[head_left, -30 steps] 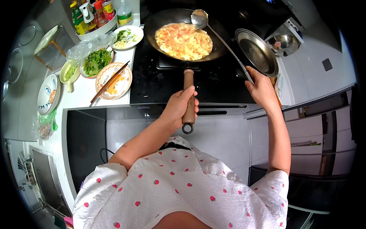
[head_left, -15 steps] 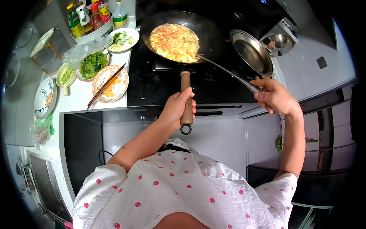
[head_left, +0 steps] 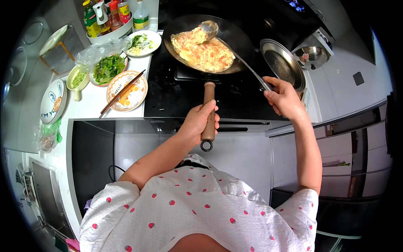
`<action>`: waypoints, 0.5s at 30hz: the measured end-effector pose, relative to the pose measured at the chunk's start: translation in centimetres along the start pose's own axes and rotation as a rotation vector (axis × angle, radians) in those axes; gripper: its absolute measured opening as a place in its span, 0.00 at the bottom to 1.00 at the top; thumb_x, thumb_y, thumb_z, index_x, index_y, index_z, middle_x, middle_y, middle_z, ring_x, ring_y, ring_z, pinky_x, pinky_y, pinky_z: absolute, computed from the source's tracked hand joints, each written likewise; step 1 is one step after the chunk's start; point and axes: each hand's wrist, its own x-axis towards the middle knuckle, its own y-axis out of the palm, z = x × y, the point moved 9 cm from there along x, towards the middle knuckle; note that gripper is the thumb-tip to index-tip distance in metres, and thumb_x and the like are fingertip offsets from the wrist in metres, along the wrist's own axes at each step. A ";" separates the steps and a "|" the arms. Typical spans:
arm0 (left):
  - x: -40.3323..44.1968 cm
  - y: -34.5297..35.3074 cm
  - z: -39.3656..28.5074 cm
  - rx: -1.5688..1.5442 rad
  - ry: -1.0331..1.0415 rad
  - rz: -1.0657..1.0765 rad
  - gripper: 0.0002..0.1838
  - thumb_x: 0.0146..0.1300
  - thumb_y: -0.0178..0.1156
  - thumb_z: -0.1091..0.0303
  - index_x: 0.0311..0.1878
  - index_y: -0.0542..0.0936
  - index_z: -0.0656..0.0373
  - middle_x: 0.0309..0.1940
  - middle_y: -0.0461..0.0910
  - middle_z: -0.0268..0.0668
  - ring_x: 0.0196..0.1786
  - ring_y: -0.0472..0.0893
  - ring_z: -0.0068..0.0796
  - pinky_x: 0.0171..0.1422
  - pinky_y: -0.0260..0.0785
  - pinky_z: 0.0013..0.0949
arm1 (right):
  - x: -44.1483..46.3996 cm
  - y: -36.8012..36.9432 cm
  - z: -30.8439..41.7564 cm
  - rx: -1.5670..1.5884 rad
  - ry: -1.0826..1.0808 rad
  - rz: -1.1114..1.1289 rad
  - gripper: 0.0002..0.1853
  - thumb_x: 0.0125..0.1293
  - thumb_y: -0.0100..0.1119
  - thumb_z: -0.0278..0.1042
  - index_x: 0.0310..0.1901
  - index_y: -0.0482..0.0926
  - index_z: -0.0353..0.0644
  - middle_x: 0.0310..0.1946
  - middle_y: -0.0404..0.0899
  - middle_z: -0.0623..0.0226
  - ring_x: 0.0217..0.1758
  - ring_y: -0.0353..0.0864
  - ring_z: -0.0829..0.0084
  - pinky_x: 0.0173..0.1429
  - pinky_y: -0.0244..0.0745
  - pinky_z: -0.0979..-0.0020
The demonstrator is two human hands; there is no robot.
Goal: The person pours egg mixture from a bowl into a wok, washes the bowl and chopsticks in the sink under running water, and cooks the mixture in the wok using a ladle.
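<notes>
My left hand [head_left: 197, 122] is wrapped round the brown handle [head_left: 209, 94] of a dark wok [head_left: 243, 46] on the stove. In the wok lies a yellow egg mixture [head_left: 210, 56] with orange-red bits, its left part heaped up. My right hand [head_left: 284, 98] grips the metal handle of a ladle [head_left: 245, 63]. The ladle's rounded head is at the far side of the egg, touching the heap.
A steel lid [head_left: 283, 65] lies right of the wok, beside a metal bowl [head_left: 311, 57]. On the left counter are chopsticks [head_left: 121, 94] across a patterned bowl [head_left: 136, 90], leafy greens [head_left: 108, 69], a plate of chopped greens [head_left: 145, 43] and a bottle rack [head_left: 111, 37].
The ladle head has moved from the egg's near right edge to its far side, and the egg has bunched up. My right hand has shifted left. My left hand still holds the wok handle.
</notes>
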 end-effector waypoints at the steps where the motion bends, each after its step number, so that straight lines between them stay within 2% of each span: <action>1: 0.0 0.0 0.0 0.003 -0.003 -0.005 0.16 0.63 0.54 0.52 0.38 0.70 0.57 0.22 0.73 0.31 0.21 0.73 0.21 0.22 0.68 0.26 | 0.5 -0.3 0.0 -0.128 -0.038 -0.060 0.22 0.57 0.55 0.26 0.54 0.69 0.31 0.20 0.75 0.60 0.17 0.74 0.71 0.23 0.69 0.72; 4: -0.1 0.0 -0.1 0.000 0.003 -0.001 0.16 0.63 0.54 0.52 0.38 0.70 0.57 0.22 0.73 0.31 0.21 0.73 0.21 0.22 0.68 0.26 | 0.6 -0.7 1.9 -0.590 -0.469 -0.348 0.23 0.53 0.57 0.26 0.53 0.70 0.32 0.27 0.78 0.47 0.29 0.79 0.55 0.36 0.74 0.61; 5: -0.2 0.0 -0.1 0.001 0.004 0.001 0.16 0.63 0.54 0.52 0.38 0.70 0.57 0.22 0.73 0.31 0.21 0.73 0.21 0.22 0.68 0.26 | 1.0 -0.7 1.5 -0.586 -0.291 -0.308 0.23 0.52 0.57 0.26 0.52 0.71 0.33 0.32 0.77 0.42 0.40 0.77 0.47 0.46 0.71 0.56; 8: -0.1 0.0 -0.1 0.006 0.003 0.001 0.16 0.63 0.54 0.52 0.38 0.70 0.57 0.22 0.73 0.32 0.21 0.73 0.21 0.22 0.68 0.25 | 0.9 -0.7 0.7 -0.723 -0.278 -0.354 0.23 0.51 0.58 0.26 0.52 0.71 0.33 0.32 0.77 0.42 0.40 0.77 0.47 0.47 0.71 0.56; 11: -0.1 0.1 -0.1 0.010 0.005 -0.003 0.16 0.63 0.54 0.53 0.38 0.70 0.57 0.22 0.73 0.32 0.21 0.73 0.21 0.22 0.68 0.25 | 0.4 -0.1 0.3 -0.758 -0.453 -0.347 0.23 0.53 0.56 0.26 0.53 0.70 0.31 0.25 0.78 0.48 0.28 0.79 0.54 0.36 0.74 0.60; 14: -0.2 0.1 -0.1 0.010 0.011 -0.002 0.16 0.63 0.54 0.53 0.38 0.70 0.57 0.22 0.72 0.32 0.21 0.73 0.21 0.22 0.68 0.26 | 0.2 0.3 -3.0 -0.058 0.106 0.029 0.21 0.57 0.54 0.26 0.53 0.69 0.29 0.17 0.74 0.61 0.15 0.73 0.70 0.22 0.70 0.70; 15: -0.1 0.1 -0.1 0.010 0.011 -0.002 0.16 0.63 0.54 0.53 0.38 0.70 0.57 0.22 0.72 0.32 0.21 0.73 0.21 0.22 0.68 0.26 | -0.4 0.5 -2.7 0.096 0.138 0.042 0.20 0.59 0.52 0.26 0.53 0.68 0.28 0.15 0.69 0.71 0.10 0.63 0.83 0.13 0.58 0.81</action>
